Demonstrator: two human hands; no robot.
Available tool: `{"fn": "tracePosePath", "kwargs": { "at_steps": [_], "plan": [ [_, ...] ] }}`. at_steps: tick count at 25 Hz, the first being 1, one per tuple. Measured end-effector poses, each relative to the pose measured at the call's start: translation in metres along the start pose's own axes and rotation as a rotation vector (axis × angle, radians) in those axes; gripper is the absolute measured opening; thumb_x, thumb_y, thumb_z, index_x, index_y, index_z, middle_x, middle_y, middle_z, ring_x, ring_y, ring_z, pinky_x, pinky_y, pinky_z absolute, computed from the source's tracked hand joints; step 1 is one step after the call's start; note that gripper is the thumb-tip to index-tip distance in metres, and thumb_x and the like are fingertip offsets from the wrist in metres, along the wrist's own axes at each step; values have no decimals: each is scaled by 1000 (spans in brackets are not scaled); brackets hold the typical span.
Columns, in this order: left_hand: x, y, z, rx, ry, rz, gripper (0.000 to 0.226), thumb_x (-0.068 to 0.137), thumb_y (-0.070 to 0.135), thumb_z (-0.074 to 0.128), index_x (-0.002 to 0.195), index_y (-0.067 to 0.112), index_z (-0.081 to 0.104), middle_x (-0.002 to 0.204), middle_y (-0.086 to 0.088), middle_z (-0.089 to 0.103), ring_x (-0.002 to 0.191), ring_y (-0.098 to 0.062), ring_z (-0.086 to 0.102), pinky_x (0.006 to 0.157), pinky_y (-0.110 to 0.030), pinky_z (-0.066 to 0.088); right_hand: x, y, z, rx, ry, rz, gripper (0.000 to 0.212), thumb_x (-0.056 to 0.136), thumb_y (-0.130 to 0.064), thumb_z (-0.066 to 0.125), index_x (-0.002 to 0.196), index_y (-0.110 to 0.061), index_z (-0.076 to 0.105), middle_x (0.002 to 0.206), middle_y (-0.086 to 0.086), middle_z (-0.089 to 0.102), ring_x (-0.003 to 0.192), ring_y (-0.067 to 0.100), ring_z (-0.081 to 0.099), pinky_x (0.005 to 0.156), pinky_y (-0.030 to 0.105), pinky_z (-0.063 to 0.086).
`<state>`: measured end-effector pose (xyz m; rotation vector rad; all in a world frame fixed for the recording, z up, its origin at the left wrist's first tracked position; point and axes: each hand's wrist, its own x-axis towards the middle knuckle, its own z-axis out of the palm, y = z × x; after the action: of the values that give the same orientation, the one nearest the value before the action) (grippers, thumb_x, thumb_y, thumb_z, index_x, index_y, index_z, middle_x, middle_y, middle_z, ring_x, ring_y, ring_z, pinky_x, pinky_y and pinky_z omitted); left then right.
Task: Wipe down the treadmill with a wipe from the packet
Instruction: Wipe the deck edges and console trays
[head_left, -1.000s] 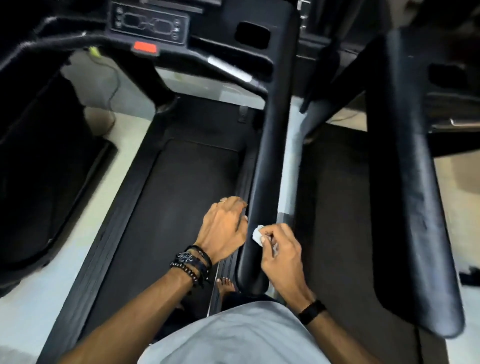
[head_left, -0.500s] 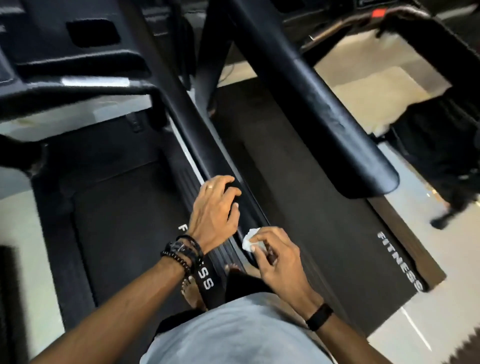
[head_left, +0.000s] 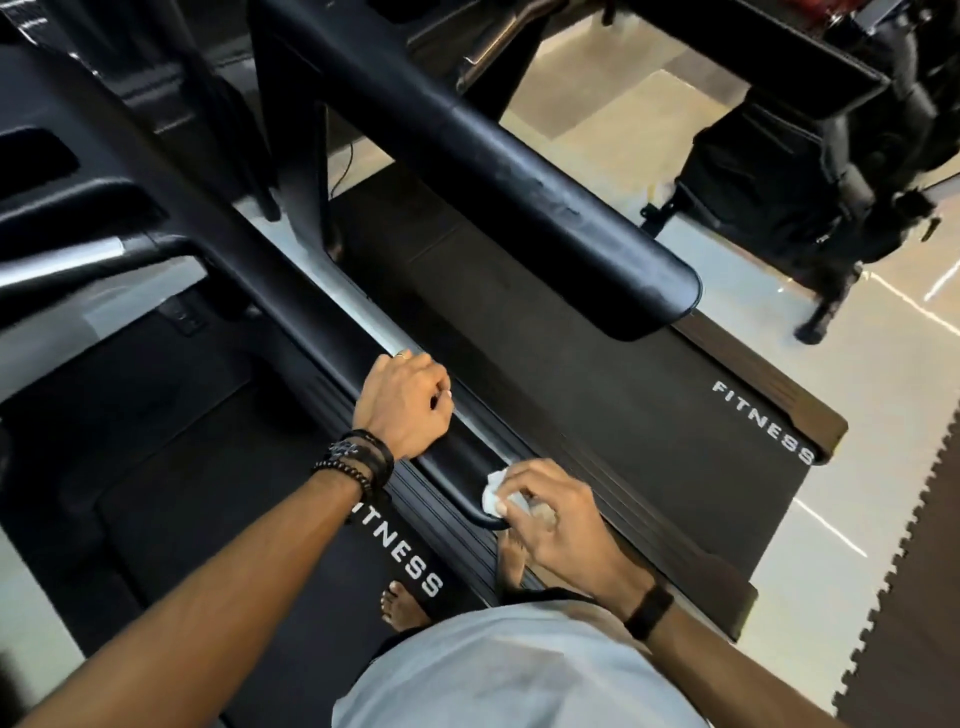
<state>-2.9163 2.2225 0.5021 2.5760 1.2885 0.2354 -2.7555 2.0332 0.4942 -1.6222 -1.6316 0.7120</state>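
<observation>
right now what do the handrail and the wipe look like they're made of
Handrail: looks like black moulded plastic or vinyl-coated padding, semi-gloss, with soft highlights along its rounded top.
Wipe: thin white nonwoven cloth or paper, matte, crumpled into soft folds under the right hand.

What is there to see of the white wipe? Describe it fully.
The wipe is a small white piece, crumpled into a wad, cloth or paper by its look. The right hand pinches it between its fingertips and holds it against the rounded near end of the black handrail. Only its left part shows; the fingers cover the rest. The left hand rests on the same rail further up, apart from the wipe.
</observation>
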Motion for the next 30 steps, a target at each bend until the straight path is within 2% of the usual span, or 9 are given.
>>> {"fn": "tracePosePath", "kwargs": {
  "at_steps": [4, 7, 9, 14, 16, 19, 24, 27, 30],
  "plan": [
    [3, 1, 3, 60, -33, -26, 19, 90, 35, 52, 90, 27, 69, 82, 12, 51, 81, -11, 42, 84, -32, 36, 44, 13, 5, 58, 37, 175, 14, 82, 0, 71, 87, -13, 70, 89, -16, 62, 79, -1, 59, 68, 10, 38],
    [4, 3, 1, 106, -62, -12, 24, 92, 38, 51, 94, 26, 71, 88, 9, 58, 87, -15, 51, 86, -33, 37, 48, 5, 9, 65, -85, 42, 8, 85, -11, 74, 92, -13, 70, 97, -6, 66, 90, 7, 62, 73, 18, 46],
    [5, 5, 1, 145, -88, 12, 28, 94, 40, 48, 97, 26, 73, 94, 7, 62, 91, -17, 54, 87, -33, 38, 19, 17, -7, 96, -109, -33, 6, 87, -16, 76, 92, -16, 72, 100, -8, 69, 97, 12, 64, 82, 24, 50],
    [5, 5, 1, 143, -92, -13, 30, 95, 40, 47, 98, 25, 73, 91, 5, 61, 89, -17, 54, 87, -33, 39, 46, 52, -4, 185, -98, 260, 14, 91, -20, 72, 86, -33, 69, 84, -17, 70, 80, 5, 66, 74, 27, 48],
    [5, 4, 3, 154, -74, -17, 31, 94, 41, 47, 97, 25, 73, 90, 6, 61, 88, -16, 54, 86, -32, 38, 67, 45, 12, 201, -93, 218, 5, 90, -22, 73, 88, -26, 70, 86, -15, 70, 81, 5, 65, 73, 28, 50],
    [5, 4, 4, 156, -79, -24, 32, 94, 41, 45, 97, 26, 73, 89, 7, 60, 86, -16, 53, 85, -32, 39, 49, 46, 0, 218, -118, 102, 5, 89, -23, 76, 93, -22, 72, 95, -10, 71, 87, 14, 67, 75, 29, 54],
    [4, 3, 4, 154, -71, -29, 30, 94, 40, 47, 96, 25, 73, 86, 6, 59, 84, -16, 53, 86, -35, 42, 38, 74, -6, 270, -177, 347, 5, 93, -24, 72, 88, -22, 73, 83, -6, 73, 76, 9, 67, 74, 30, 50],
    [4, 3, 4, 148, -69, -35, 32, 93, 41, 45, 96, 25, 73, 87, 7, 58, 84, -16, 52, 86, -35, 41, 79, 56, 16, 300, -146, 300, 7, 92, -24, 73, 86, -21, 72, 83, -7, 72, 77, 9, 66, 74, 31, 51],
    [5, 4, 3, 144, -78, -44, 36, 91, 42, 41, 94, 25, 72, 86, 7, 57, 83, -15, 51, 85, -35, 41, 71, 47, 5, 343, -140, 209, 3, 90, -18, 75, 89, -21, 73, 93, -11, 74, 90, 9, 70, 83, 27, 56]
  ]
}}
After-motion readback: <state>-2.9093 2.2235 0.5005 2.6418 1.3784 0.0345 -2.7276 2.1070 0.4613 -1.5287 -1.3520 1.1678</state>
